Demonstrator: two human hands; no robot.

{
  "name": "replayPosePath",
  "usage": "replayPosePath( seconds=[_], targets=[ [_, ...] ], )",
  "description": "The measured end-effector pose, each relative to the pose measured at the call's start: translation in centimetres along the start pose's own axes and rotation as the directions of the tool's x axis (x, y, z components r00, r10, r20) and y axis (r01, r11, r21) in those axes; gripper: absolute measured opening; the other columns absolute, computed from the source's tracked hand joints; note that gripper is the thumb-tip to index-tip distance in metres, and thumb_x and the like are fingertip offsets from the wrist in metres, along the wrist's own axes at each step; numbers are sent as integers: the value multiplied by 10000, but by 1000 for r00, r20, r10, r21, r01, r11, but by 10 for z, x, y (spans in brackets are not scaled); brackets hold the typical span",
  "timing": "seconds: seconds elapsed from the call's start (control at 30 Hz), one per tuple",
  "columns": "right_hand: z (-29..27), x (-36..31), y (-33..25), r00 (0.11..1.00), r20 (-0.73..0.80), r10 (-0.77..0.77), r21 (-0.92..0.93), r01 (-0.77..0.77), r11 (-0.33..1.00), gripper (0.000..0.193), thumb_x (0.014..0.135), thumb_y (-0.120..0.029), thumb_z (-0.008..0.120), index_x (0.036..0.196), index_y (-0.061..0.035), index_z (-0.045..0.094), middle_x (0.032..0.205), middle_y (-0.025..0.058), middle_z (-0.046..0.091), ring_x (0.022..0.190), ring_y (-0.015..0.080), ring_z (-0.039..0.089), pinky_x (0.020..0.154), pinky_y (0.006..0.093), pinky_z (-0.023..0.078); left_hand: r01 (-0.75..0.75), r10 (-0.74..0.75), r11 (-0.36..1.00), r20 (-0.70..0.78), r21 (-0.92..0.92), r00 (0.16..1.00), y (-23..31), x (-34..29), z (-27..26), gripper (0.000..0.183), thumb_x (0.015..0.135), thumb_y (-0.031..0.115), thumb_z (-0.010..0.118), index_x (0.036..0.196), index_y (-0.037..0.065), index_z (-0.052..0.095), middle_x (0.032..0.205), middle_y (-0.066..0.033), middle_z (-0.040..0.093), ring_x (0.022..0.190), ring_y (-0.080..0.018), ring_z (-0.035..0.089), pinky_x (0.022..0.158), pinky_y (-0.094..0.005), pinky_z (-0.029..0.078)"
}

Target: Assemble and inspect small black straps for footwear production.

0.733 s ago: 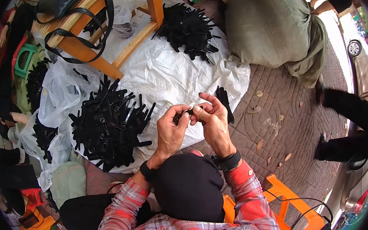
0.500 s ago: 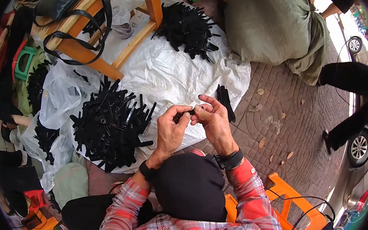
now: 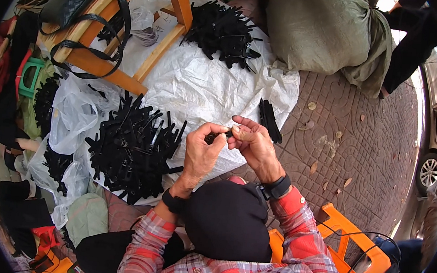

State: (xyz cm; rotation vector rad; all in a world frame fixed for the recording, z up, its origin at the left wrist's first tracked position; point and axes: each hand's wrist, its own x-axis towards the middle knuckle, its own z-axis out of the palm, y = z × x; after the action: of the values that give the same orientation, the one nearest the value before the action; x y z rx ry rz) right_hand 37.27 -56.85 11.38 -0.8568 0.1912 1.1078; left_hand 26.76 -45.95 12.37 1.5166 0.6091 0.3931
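In front of me my left hand and my right hand are close together above the white sheet's near edge. Between their thumbs and forefingers they pinch a small black strap, mostly covered by the fingers. My right hand's upper fingers stretch outward. To the left of my left hand lies a big heap of black straps with buckles. A small bundle of black straps sits on the sheet just beyond my right hand.
The crumpled white sheet covers the patterned paving. Farther off lies another strap heap, beside a large grey-green sack. A wooden frame with a black handbag stands at left. An orange plastic stool is at my right.
My hands stay nearly in place, with small finger movements on the strap. A passer-by at the right has walked off, and more of the parked car now shows.
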Motion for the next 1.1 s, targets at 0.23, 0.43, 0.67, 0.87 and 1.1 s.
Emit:
replayPosePath(
  seconds=[0.23, 0.43, 0.67, 0.87, 1.1],
  targets=[
    [0, 0, -2, 999, 29, 19, 37, -20, 999, 429, 821, 27, 570, 1189, 103, 363, 865, 142, 592, 636, 193, 617, 570, 278, 541, 59, -56, 997, 62, -49, 997, 7, 2, -4, 107, 814, 25, 592, 903, -19, 632, 666, 8, 561, 560, -29, 473, 503, -175, 360],
    [1, -2, -5, 999, 33, 27, 34, -28, 999, 432, 822, 30, 566, 1195, 104, 360, 877, 145, 596, 637, 192, 618, 576, 275, 543, 50, -43, 993, 63, -108, 997, 7, 4, -4, 96, 787, 15, 583, 860, -21, 634, 637, 24, 557, 547, -10, 432, 468, -183, 342],
    [-2, -1, -3, 998, 58, 25, 58, -29, 998, 438, 817, 36, 570, 1195, 99, 357, 871, 142, 596, 621, 202, 623, 568, 284, 544, 72, -64, 994, 89, -87, 994, 12, 5, -6, 87, 786, -2, 588, 855, -14, 639, 641, 9, 552, 548, -27, 470, 497, -175, 360],
    [4, -5, -7, 998, 11, -56, -42, 57, 998, 463, 793, 39, 608, 1178, 100, 360, 792, 133, 600, 609, 209, 624, 559, 293, 544, 86, -79, 994, 96, -73, 992, 10, 6, -6, 86, 772, -5, 594, 844, -19, 638, 636, 23, 562, 544, -11, 447, 477, -176, 349],
    [34, -24, 3, 792, 125, -597, -746, 472, 470, 396, 763, -15, 683, 1075, 15, 441, 714, 113, 638, 651, 166, 632, 569, 263, 488, 29, -29, 999, -2, 45, 1000, 18, 4, 3, 74, 801, -5, 623, 873, -14, 636, 662, 35, 558, 567, -3, 438, 495, -164, 345]
  ],
)
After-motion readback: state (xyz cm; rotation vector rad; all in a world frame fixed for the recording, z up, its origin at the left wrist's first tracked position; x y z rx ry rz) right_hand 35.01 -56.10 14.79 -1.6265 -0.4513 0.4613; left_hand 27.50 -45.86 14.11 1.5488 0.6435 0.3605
